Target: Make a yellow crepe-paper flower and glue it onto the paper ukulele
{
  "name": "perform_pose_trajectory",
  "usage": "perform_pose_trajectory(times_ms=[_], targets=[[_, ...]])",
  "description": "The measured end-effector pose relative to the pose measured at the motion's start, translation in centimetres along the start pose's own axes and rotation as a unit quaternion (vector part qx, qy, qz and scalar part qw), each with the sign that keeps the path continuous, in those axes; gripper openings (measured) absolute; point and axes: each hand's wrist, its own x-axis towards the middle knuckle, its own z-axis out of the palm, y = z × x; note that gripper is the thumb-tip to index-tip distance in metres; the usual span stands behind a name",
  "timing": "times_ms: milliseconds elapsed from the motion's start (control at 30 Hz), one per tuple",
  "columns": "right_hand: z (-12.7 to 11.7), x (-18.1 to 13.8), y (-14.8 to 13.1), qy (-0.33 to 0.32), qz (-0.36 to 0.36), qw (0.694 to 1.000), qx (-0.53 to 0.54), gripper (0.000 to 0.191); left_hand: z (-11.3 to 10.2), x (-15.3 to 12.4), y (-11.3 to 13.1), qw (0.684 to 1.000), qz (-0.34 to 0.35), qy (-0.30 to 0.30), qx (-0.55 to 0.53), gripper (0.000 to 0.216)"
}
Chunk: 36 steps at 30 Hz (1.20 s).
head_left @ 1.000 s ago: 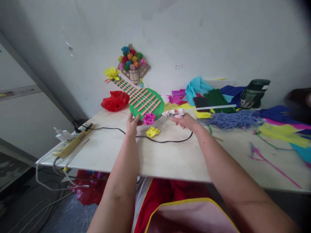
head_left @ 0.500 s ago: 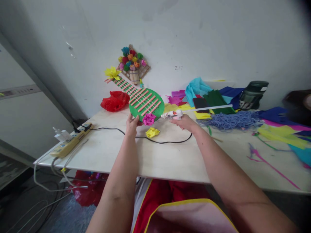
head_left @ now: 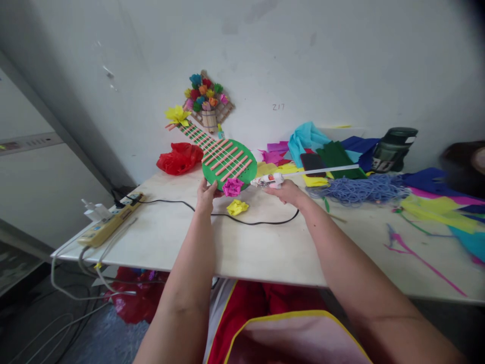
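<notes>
A green round craft disc (head_left: 229,163) crossed with orange sticks leans at the back of the table, its striped neck running up to a yellow paper flower (head_left: 176,115). My left hand (head_left: 206,194) grips the disc's lower edge. A pink paper flower (head_left: 232,186) sits on that edge. My right hand (head_left: 286,192) is closed around a white glue gun (head_left: 270,179), whose nozzle points left at the disc beside the pink flower. A long clear glue stick (head_left: 326,170) juts out behind the gun. A crumpled yellow paper flower (head_left: 237,206) lies on the table below.
The gun's black cord (head_left: 242,220) runs left to a power strip (head_left: 108,225) at the table's left edge. A red bag (head_left: 179,157), a flower plaque (head_left: 206,99) on the wall, coloured paper sheets (head_left: 322,146), blue yarn (head_left: 364,188) and a dark jar (head_left: 394,148) fill the back and right.
My right hand has carried the glue gun slightly left, bringing its nozzle closer to the disc. My left hand and the disc have stayed put.
</notes>
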Motion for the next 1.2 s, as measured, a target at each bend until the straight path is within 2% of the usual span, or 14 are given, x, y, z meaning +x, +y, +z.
perform_pose_trajectory(times_ms=[733,1200], targets=[[-0.34,-0.13,-0.45,0.018,0.039,0.999,-0.018,0.029,-0.09,0.04,0.00,1.000,-0.003,0.004,0.003,0.065],[-0.47,-0.46,-0.87,0.010,0.012,1.000,-0.018,0.031,-0.03,-0.07,0.22,1.000,0.001,0.007,-0.002,0.061]])
